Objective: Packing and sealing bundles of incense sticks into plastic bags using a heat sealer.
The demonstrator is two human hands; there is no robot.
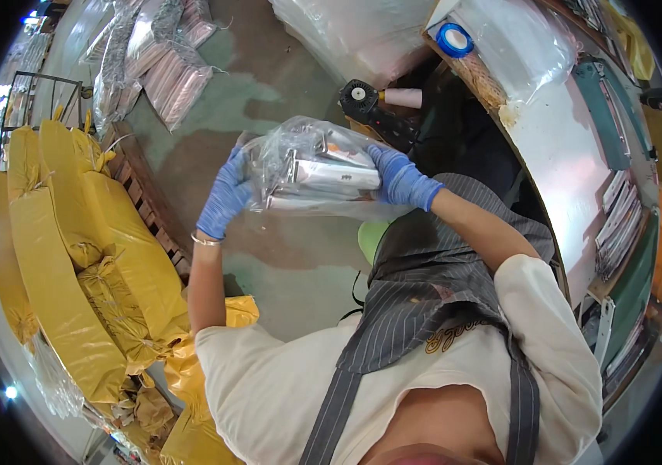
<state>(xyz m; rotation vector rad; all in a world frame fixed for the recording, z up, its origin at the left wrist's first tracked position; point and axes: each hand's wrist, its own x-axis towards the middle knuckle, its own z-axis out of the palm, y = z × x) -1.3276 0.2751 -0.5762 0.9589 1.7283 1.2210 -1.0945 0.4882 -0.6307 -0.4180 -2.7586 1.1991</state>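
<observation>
Between my two blue-gloved hands hangs a clear plastic bag point(336, 174) with several slim, silvery-white packets inside. My left hand point(226, 192) is closed on the bag's left end, where the plastic is crumpled. At the opposite end my right hand point(404, 177) grips the bag, its fingers wrapped over the edge of the packets. The bag is held in the air above the floor, in front of my striped apron point(439, 271). What the packets contain cannot be made out.
Yellow wrapped bales point(75, 232) are stacked at the left beside a wooden pallet point(145, 194). Bagged packets point(164, 77) lie on the floor at the far left. A black portable bag sewing machine point(377, 112) with a thread cone stands ahead. A white table point(555, 163) carrying blue tape point(455, 39) curves along the right.
</observation>
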